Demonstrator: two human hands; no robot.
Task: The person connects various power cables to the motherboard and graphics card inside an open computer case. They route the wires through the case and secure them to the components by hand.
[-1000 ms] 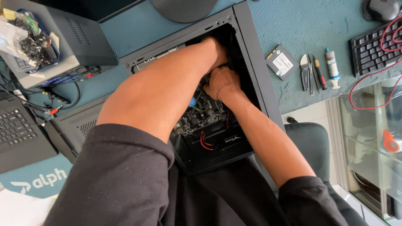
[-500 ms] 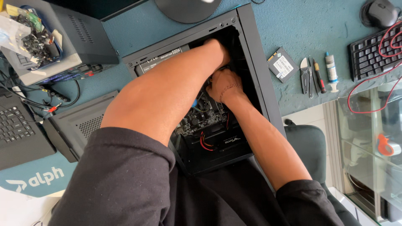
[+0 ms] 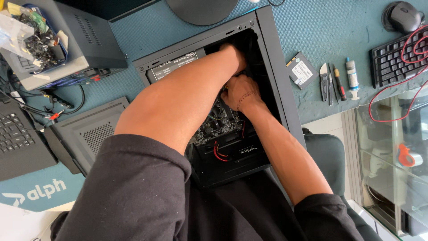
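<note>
Both hands are deep inside the open black PC case (image 3: 272, 67), lying on its side on the blue-green mat (image 3: 339, 40). The left hand (image 3: 235, 56) reaches to the far end of the case, near the power supply (image 3: 176, 64); its fingers are buried behind the case rim, so I cannot tell whether they are apart or clamped on anything. The right hand (image 3: 242, 91) sits just near of it, over the motherboard (image 3: 218, 125), fingers curled together downward; what they pinch, if anything, is hidden.

Change over the last second: almost none. The hands stayed in the same spot in the case, the left maybe a touch farther in; the view only shifted slightly. Judgement: fine fiddling work at one point inside, not a reach or withdrawal.

Red cables (image 3: 218, 151) lie at the near end of the case. To the right on the mat: a drive (image 3: 302, 70), pliers (image 3: 324, 80), a screwdriver (image 3: 339, 85), a paste tube (image 3: 352, 76), and a keyboard (image 3: 397, 58). To the left: a case side panel (image 3: 89, 134) and a laptop (image 3: 18, 138).
</note>
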